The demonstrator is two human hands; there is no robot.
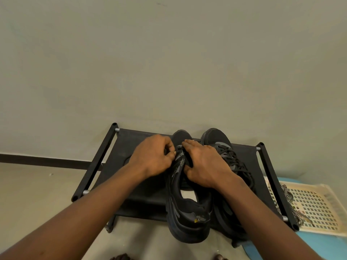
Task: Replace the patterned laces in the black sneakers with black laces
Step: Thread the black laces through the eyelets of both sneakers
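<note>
Grey wall behind black rack. L hand pinches near sneaker at its eyelets; R hand grips its upper. 2nd sneaker touching alongside, w/ black laces. Patterned laces on tray, right of rack.

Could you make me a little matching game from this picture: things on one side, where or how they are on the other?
Things:
1 left sneaker
2 right sneaker
3 patterned laces
4 shoe rack

States:
A holds both sneakers
B draped on the cream tray
C held by left hand and right hand
D black laces showing

Pairs: 1-C, 2-D, 3-B, 4-A
</note>
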